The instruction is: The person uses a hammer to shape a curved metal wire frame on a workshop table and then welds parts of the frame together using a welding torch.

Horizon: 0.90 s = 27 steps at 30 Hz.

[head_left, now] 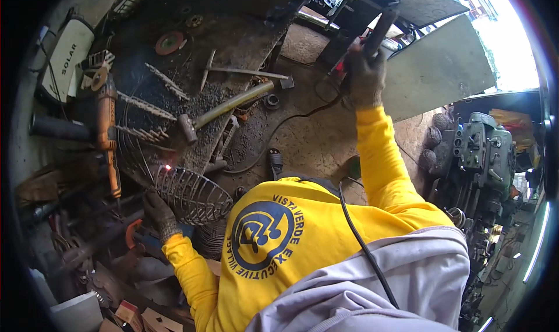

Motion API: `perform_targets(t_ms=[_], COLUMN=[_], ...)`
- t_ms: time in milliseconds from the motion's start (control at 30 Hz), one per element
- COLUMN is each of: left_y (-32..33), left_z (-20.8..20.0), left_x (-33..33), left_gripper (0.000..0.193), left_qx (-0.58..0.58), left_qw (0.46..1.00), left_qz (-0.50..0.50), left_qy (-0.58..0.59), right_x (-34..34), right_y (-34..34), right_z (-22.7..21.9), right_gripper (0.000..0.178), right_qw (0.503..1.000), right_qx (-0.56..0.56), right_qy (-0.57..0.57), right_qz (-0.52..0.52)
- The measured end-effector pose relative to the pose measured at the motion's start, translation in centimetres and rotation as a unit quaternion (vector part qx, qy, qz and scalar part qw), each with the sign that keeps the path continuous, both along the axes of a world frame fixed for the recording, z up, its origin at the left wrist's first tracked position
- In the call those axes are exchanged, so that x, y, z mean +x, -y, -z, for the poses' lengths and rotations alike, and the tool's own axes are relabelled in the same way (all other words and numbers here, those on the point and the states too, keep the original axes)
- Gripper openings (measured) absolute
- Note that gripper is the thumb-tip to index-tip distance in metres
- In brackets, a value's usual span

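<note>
My left hand, in a dark work glove, is at the left side of a round cage of bent metal rods. Its fingers are closed against the cage's edge, partly hidden. A small spot on the cage's upper rim glows red-hot. My right hand, gloved too, is raised far out to the right, away from the cage. It is wrapped round a dark, long tool, whose exact kind I cannot make out. On the dark worktable beside the cage lie a hammer with a yellowish handle and a chipping hammer.
An orange angle grinder stands at the left, near several twisted metal rods and a reddish disc. A dark cable crosses over the floor. A pale board leans at the right, above a green machine.
</note>
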<state>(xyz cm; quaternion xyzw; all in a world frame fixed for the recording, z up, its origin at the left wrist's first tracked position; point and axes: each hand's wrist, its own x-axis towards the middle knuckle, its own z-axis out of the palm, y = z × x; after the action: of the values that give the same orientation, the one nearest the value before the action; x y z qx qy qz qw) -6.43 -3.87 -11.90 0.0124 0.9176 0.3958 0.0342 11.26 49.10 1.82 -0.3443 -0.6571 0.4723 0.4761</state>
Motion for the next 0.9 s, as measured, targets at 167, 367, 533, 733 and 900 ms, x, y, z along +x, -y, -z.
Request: perform_targets(t_ms=[167, 367, 533, 733, 900], left_y=[0.7, 4.3, 2.2, 1.8, 1.9], left_z=[1.2, 3.2, 2.7, 1.3, 1.7], left_x=[-0.1, 0.9, -2.0, 0.9, 0.6], left_gripper=[0.048, 0.042, 0.040, 0.046, 0.050], left_qx=[0.036, -0.236, -0.365, -0.144, -0.159], left_qw=[0.999, 0.963, 0.908, 0.988, 0.985], left_qz=[-0.014, 0.066, 0.165, -0.037, -0.030], left_qy=[0.011, -0.110, -0.122, -0.036, -0.059], right_x=[-4.0, -12.8, -11.4, -15.8, -14.6], right_y=[-11.6, -25.7, -48.6, -27.2, -24.7], right_z=[-3.3, 0.1, 3.1, 2.7, 2.6], right_gripper=[0.019, 0.069, 0.081, 0.082, 0.057], right_qw=[0.993, 0.896, 0.794, 0.911, 0.902], right_qx=[0.076, 0.245, 0.362, 0.204, 0.230], right_qy=[0.046, 0.188, 0.423, 0.281, 0.322], right_qz=[0.081, 0.318, 0.246, 0.223, 0.171])
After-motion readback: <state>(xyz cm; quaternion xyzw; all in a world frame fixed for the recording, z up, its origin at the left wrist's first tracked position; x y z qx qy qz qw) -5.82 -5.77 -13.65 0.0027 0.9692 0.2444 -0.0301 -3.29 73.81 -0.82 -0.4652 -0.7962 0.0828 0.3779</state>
